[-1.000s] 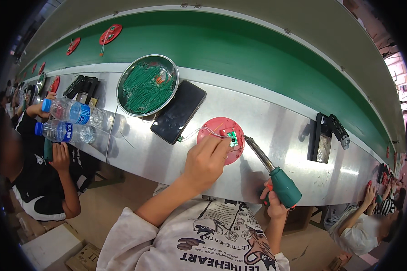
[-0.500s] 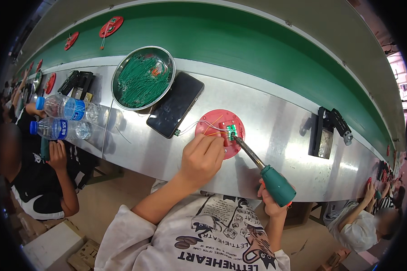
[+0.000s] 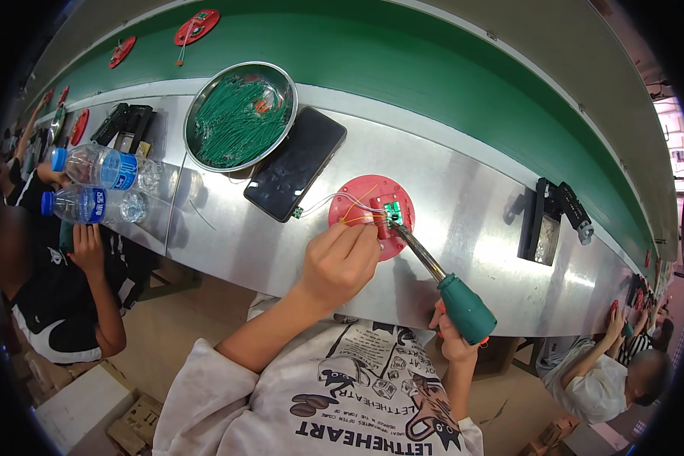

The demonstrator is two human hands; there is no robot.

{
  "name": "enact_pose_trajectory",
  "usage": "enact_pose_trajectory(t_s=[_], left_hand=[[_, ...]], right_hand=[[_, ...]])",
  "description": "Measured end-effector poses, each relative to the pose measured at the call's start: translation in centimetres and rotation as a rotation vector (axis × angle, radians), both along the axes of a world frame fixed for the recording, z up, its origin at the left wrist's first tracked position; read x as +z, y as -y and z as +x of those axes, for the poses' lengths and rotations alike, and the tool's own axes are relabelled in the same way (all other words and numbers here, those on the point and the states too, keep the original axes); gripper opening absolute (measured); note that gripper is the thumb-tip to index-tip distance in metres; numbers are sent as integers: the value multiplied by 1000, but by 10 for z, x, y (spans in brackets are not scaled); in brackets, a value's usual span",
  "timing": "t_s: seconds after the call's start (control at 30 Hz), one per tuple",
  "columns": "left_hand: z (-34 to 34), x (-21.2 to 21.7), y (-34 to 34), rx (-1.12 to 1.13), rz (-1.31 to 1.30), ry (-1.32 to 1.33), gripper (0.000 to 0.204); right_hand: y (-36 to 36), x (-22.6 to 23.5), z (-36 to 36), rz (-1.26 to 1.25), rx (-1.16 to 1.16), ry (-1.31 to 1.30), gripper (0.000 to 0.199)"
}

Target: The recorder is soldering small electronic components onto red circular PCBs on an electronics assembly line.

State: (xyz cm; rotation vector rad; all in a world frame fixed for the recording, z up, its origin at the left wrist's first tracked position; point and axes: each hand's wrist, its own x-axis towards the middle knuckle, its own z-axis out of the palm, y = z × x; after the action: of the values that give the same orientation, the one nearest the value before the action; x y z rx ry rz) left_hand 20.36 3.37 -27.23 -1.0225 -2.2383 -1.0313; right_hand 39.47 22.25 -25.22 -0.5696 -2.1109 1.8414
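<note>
My right hand (image 3: 454,343) grips a soldering iron (image 3: 467,310) by its green handle, tip down on a small green circuit board (image 3: 392,207). This board sits on a round red plastic disc (image 3: 356,189) lying on the metal bench. My left hand (image 3: 336,266) is closed in a pinch over the disc's near left edge, just beside the board. Thin yellow-orange wires (image 3: 351,207) run close to its fingertips; whatever the fingers pinch is hidden. Pale wires (image 3: 328,199) lead left from the board to a tiny green connector board (image 3: 297,213).
A black phone (image 3: 296,163) lies left of the disc, partly under a steel bowl (image 3: 292,114) of green wires. Two plastic bottles (image 3: 114,205) and a co-worker are further left. A black iron holder (image 3: 539,228) stands right. Red discs (image 3: 197,27) rest on the green belt (image 3: 403,61).
The view has shifted slightly, so bench items sit a little higher in the picture. Both hands keep nearly the same places, and the iron's tip stays on the board.
</note>
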Motion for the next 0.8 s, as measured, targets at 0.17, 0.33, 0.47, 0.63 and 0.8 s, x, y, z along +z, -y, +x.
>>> enact_pose_trajectory(t_s=[0.17,0.33,0.47,0.63,0.8], left_hand=[[-1,-2,0,-5,-2,-9,14],[-1,-4,-1,0,13,-4,14],[-1,-7,1,-8,-54,-43,12],[-1,-7,0,2,9,-4,11],[-2,-4,-1,-11,26,4,11]], right_hand=[[1,-1,-2,-12,8,-23,24],[0,2,-5,-68,11,-2,22],[-1,3,-5,-111,4,29,22],[-3,-2,1,-91,43,-96,32],[-11,-6,6,-39,96,-150,40]])
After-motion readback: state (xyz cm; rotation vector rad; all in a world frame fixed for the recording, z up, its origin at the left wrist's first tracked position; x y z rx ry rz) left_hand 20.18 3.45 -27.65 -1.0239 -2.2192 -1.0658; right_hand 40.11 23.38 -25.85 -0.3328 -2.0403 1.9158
